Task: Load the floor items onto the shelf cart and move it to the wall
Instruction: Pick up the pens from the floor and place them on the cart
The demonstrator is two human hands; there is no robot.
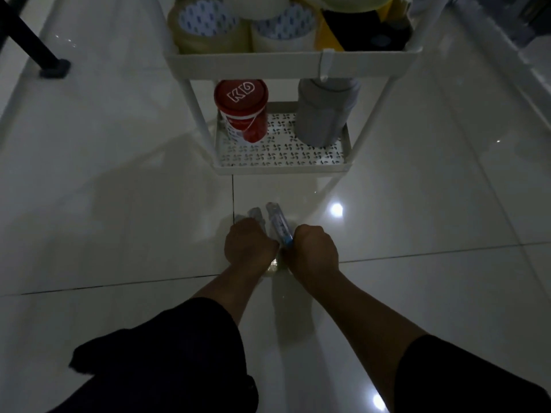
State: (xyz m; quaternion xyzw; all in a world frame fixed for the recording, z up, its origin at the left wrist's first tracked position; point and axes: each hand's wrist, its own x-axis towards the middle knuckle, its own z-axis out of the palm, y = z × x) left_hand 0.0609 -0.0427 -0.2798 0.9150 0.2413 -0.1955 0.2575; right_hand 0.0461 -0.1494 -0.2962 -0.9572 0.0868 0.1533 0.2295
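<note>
Down on the glossy tiled floor (pixel 119 204), both hands are curled into fists side by side; the left hand (pixel 250 244) is closed around one clear plastic-wrapped item (pixel 257 216), the right hand (pixel 316 251) around another with a blue end (pixel 277 223); what the items are I cannot tell. Just ahead stands the white shelf cart (pixel 292 62); its lower tray carries a red-lidded can (pixel 242 110) and a grey bottle (pixel 323 113), well apart; its upper tray holds tape rolls (pixel 208 28). At far left, a black furniture leg (pixel 32 40) meets the floor.
</note>
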